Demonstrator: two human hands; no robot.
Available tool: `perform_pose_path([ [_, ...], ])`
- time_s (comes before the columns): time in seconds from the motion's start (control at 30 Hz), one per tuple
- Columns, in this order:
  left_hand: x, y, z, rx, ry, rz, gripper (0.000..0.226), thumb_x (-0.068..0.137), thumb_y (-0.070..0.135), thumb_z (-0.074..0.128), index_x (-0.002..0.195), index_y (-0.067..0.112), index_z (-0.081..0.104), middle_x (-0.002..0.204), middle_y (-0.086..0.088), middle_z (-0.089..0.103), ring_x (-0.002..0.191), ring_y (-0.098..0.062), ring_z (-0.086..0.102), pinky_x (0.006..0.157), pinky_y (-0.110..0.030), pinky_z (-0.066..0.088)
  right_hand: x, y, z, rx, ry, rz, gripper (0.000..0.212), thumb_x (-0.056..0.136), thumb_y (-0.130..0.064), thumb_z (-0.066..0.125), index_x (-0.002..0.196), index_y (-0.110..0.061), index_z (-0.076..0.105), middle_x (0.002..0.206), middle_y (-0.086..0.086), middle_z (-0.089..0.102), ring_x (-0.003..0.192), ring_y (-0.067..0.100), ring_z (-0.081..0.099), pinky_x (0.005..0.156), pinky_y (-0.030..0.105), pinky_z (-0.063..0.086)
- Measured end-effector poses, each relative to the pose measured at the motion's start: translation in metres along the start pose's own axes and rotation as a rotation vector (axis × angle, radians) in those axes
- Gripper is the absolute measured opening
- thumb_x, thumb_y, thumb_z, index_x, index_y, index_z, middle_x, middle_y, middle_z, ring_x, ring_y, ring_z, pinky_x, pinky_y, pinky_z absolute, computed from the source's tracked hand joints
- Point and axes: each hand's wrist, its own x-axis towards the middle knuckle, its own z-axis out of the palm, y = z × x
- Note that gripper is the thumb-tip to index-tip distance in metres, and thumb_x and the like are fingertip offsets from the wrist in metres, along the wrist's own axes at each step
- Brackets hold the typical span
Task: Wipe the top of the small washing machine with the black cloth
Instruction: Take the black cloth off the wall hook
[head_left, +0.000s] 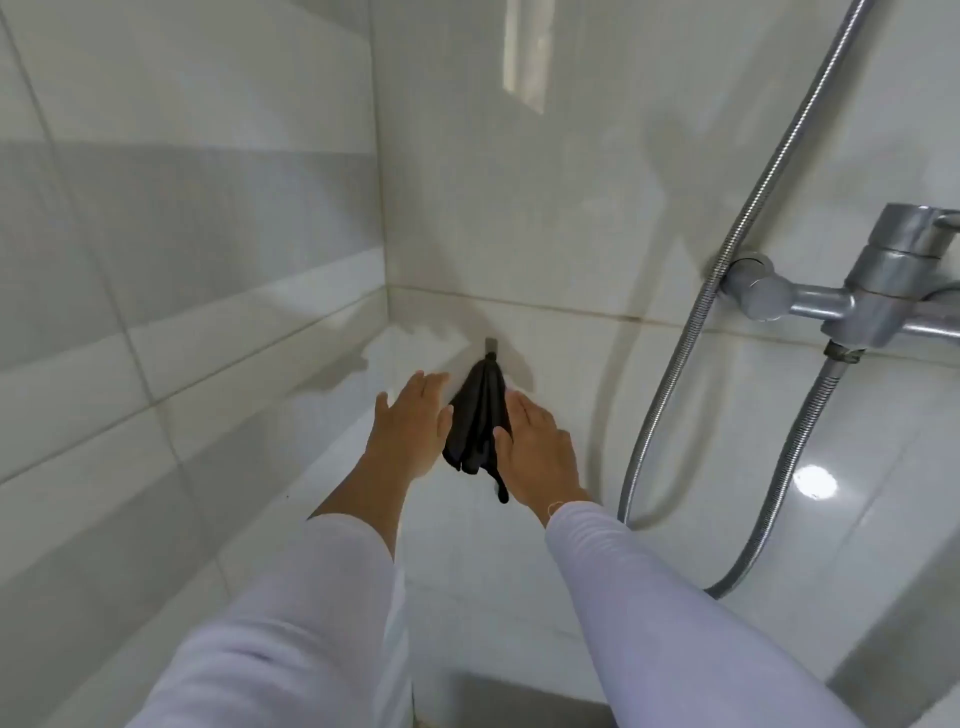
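Observation:
A black cloth (477, 415) hangs bunched from a small metal hook (491, 345) on the white tiled wall ahead. My left hand (410, 426) is flat and open just left of the cloth, fingers near its edge. On the cloth's right side is my right hand (537, 449), also open, with its thumb touching the fabric. Neither hand grips the cloth. Both arms wear white sleeves. The small washing machine is not in view.
A chrome shower mixer tap (878, 291) juts from the wall at the right. Its metal hose (670, 405) loops down beside my right arm. The tiled corner (384, 249) of the walls lies to the left.

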Motion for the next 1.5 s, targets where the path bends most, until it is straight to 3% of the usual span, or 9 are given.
perform_pose_path([
  [0.3, 0.034, 0.012, 0.025, -0.117, -0.09, -0.174, 0.035, 0.099, 0.026, 0.034, 0.132, 0.019, 0.044, 0.126, -0.002, 0.058, 0.114, -0.025, 0.055, 0.095, -0.04, 0.04, 0.018, 0.026, 0.022, 0.17, 0.02, -0.012, 0.042, 0.094, -0.019, 0.036, 0.136, -0.016, 0.037, 0.128, 0.008, 0.05, 0.104, 0.03, 0.053, 0.084, 0.042, 0.048],
  [0.5, 0.034, 0.015, 0.03, -0.123, -0.099, -0.229, 0.029, 0.098, 0.031, 0.041, 0.116, 0.013, 0.056, 0.119, -0.008, 0.053, 0.106, -0.026, 0.054, 0.087, -0.039, 0.042, 0.022, 0.032, 0.03, 0.308, -0.006, 0.066, 0.021, 0.091, -0.016, 0.042, 0.11, -0.008, 0.049, 0.103, 0.012, 0.059, 0.086, 0.03, 0.056, 0.068, 0.034, 0.043],
  [0.67, 0.023, 0.012, 0.024, -0.183, -0.074, -0.284, 0.029, 0.096, 0.034, 0.044, 0.11, 0.011, 0.055, 0.112, -0.007, 0.055, 0.106, -0.028, 0.054, 0.089, -0.041, 0.041, 0.014, 0.035, 0.024, 0.275, 0.01, 0.088, 0.01, 0.092, -0.014, 0.04, 0.086, -0.009, 0.045, 0.084, 0.006, 0.048, 0.075, 0.023, 0.045, 0.065, 0.029, 0.033],
  [0.83, 0.004, 0.005, 0.009, -0.261, -0.045, -0.291, 0.026, 0.098, 0.033, 0.041, 0.108, 0.009, 0.047, 0.084, -0.008, 0.061, 0.087, -0.032, 0.062, 0.081, -0.043, 0.049, -0.001, 0.028, 0.004, 0.295, 0.08, 0.115, 0.009, 0.092, -0.012, 0.037, 0.087, -0.009, 0.043, 0.078, 0.005, 0.049, 0.069, 0.024, 0.045, 0.061, 0.029, 0.032],
  [1.03, -0.018, 0.007, -0.019, -0.456, 0.04, -0.288, 0.028, 0.097, 0.028, 0.048, 0.113, 0.008, 0.057, 0.097, -0.007, 0.064, 0.079, -0.016, 0.056, 0.069, -0.021, 0.039, -0.016, 0.003, -0.015, 0.33, 0.15, 0.156, 0.015, 0.094, -0.014, 0.039, 0.093, -0.004, 0.049, 0.071, 0.01, 0.054, 0.064, 0.027, 0.051, 0.058, 0.031, 0.038],
  [1.2, -0.031, 0.027, -0.039, -0.511, 0.02, -0.25, 0.032, 0.096, 0.03, 0.047, 0.113, 0.009, 0.063, 0.111, -0.007, 0.068, 0.105, -0.023, 0.06, 0.083, -0.024, 0.038, -0.018, -0.033, -0.029, 0.567, 0.142, 0.286, 0.02, 0.091, -0.017, 0.048, 0.099, -0.006, 0.063, 0.088, 0.007, 0.066, 0.079, 0.021, 0.057, 0.07, 0.024, 0.039],
  [1.33, -0.035, 0.035, -0.042, -0.716, -0.09, -0.258, 0.038, 0.096, 0.037, 0.043, 0.107, 0.008, 0.064, 0.11, -0.011, 0.069, 0.103, -0.027, 0.064, 0.093, -0.032, 0.046, -0.022, -0.054, -0.036, 0.685, 0.113, 0.293, 0.022, 0.089, -0.017, 0.052, 0.093, -0.005, 0.07, 0.09, 0.008, 0.069, 0.083, 0.02, 0.058, 0.08, 0.029, 0.047],
  [1.43, -0.047, 0.032, -0.048, -0.912, -0.14, -0.292, 0.046, 0.09, 0.049, 0.052, 0.117, 0.012, 0.061, 0.112, -0.003, 0.065, 0.106, -0.021, 0.061, 0.1, -0.035, 0.046, -0.027, -0.057, -0.041, 0.914, 0.0, 0.401, 0.024, 0.086, -0.017, 0.051, 0.083, 0.0, 0.067, 0.079, 0.008, 0.065, 0.076, 0.021, 0.057, 0.073, 0.03, 0.048],
  [1.5, -0.056, 0.028, -0.052, -0.963, -0.186, -0.264, 0.047, 0.084, 0.044, 0.065, 0.121, 0.014, 0.057, 0.112, 0.001, 0.06, 0.108, -0.018, 0.057, 0.1, -0.032, 0.045, -0.031, -0.058, -0.049, 1.045, -0.116, 0.489, 0.021, 0.085, -0.016, 0.051, 0.09, -0.004, 0.067, 0.081, 0.005, 0.062, 0.077, 0.019, 0.058, 0.073, 0.029, 0.049],
])
